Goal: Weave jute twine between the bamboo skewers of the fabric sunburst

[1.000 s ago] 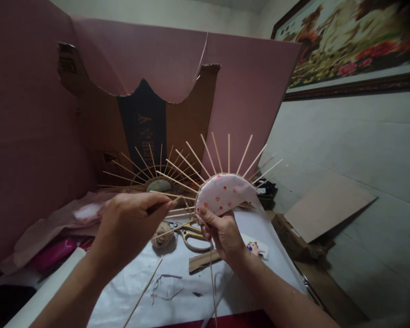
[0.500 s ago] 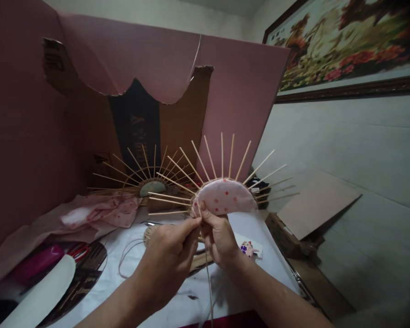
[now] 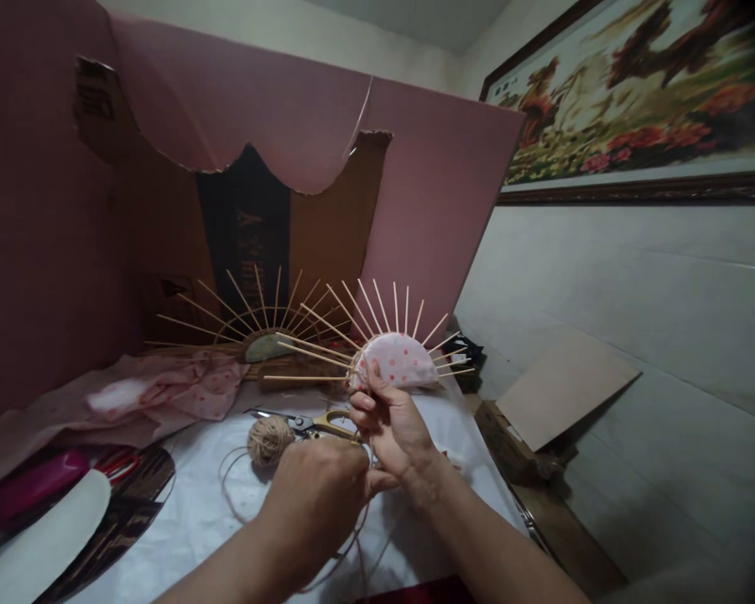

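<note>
Between right-hand fingers (image 3: pixel 361 402), dotted half-disc (image 3: pixel 406 360)

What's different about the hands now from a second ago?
The left hand moved down and right, from beside the sticks to below the spotted half-circle, beside the right hand. The right hand still grips the half-circle; the twine ball and scissors stayed on the table.

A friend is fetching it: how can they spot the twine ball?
On the white-covered table, find the gold-handled scissors beyond the left hand. Beside them sits the twine ball: round and tan, unlike the crumpled pink cloth farther left.
</note>
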Demonstrator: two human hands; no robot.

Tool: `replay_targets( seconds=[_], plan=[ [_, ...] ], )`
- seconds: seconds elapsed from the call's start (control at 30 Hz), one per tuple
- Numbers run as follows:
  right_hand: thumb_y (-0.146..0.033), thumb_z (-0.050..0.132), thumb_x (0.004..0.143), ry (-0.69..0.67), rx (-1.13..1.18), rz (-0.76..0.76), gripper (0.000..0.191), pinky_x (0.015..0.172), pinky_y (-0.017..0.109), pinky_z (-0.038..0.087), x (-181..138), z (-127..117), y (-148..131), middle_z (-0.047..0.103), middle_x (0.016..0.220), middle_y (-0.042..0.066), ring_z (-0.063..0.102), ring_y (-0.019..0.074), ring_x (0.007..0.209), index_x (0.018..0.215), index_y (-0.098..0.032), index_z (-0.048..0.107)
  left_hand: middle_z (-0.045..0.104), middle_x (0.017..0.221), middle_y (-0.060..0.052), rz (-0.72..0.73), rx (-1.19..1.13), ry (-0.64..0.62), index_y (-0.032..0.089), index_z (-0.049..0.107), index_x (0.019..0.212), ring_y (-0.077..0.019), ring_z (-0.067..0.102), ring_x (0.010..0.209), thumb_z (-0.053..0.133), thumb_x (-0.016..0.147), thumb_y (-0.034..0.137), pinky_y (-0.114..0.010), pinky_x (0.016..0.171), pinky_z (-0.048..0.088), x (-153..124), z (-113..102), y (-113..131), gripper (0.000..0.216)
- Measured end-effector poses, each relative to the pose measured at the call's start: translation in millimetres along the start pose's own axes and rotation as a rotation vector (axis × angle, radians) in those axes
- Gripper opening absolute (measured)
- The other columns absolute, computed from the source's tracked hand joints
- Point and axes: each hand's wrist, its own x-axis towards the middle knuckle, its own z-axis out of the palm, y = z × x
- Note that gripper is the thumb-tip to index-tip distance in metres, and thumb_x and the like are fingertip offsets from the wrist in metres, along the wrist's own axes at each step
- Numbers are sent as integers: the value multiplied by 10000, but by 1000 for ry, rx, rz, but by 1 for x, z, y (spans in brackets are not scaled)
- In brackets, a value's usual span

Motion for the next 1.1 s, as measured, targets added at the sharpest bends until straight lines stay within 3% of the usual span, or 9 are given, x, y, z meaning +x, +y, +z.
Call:
replay_targets(
  seconds=[0.1,0.2,0.3,0.43,0.57,0.63,0.77,0.93,1.1],
  plan=[
    [-158,757,692,-3,12,-35,239,355,112,237,-2,3,2,498,560,-63,355,13,410,683,-153,519,531,470,2,-254,-416,195,172,575,526,-123,480,465,528,850,427,-245,474,292,10,1,-16,415],
    [-148,778,667,-47,38,-68,235,368,109,249,-3,4,9,505,569,-59,391,14,437,694,-144,545,642,701,-25,-405,-885,420,170,651,740,-143,578,639,634,771,447,-231,557,409,20,4,-28,279],
    [-202,782,688,-66,47,-16,209,370,112,277,-4,3,18,517,570,-56,395,17,438,747,-129,595,667,1041,-68,-392,-1183,437,194,657,1020,-162,621,846,681,748,396,-247,723,475,24,7,-27,340],
    [-260,809,665,14,56,1,244,386,118,327,-4,3,30,580,606,-43,429,24,452,755,-129,624,698,933,-23,-430,-1426,396,220,626,1126,-120,621,741,689,755,336,-231,728,491,22,9,-17,395],
    [-314,826,631,70,1,-44,284,414,141,360,-6,5,37,598,607,-41,457,48,475,732,-146,621,711,965,-34,-419,-1482,449,197,676,1051,-150,633,877,729,714,299,-235,810,486,20,9,-14,356],
    [-423,795,651,31,-104,-74,338,412,153,343,-7,4,38,573,582,-40,454,59,478,743,-148,621,717,921,-45,-440,-1470,464,164,703,969,-144,641,810,724,719,311,-221,750,497,21,8,-15,291],
    [-625,589,757,-36,-634,-132,500,478,206,391,-9,-1,31,603,608,18,515,110,532,748,-129,645,711,816,-35,-429,-1478,492,154,680,1000,-139,644,703,683,761,341,-244,683,517,25,-1,-25,303],
    [-462,586,830,31,-1320,-496,345,571,232,402,-14,1,11,619,621,18,541,140,601,660,-165,630,711,965,-67,-337,-1200,601,155,684,998,-176,647,837,709,733,304,-261,749,518,30,-20,-42,305],
    [-374,538,881,126,-1424,-716,194,582,244,390,-21,10,4,603,682,8,537,141,606,818,-194,574,725,887,-69,-268,-1166,460,152,693,973,-173,662,761,709,734,303,-241,677,525,27,-27,-39,283]
  ],
)
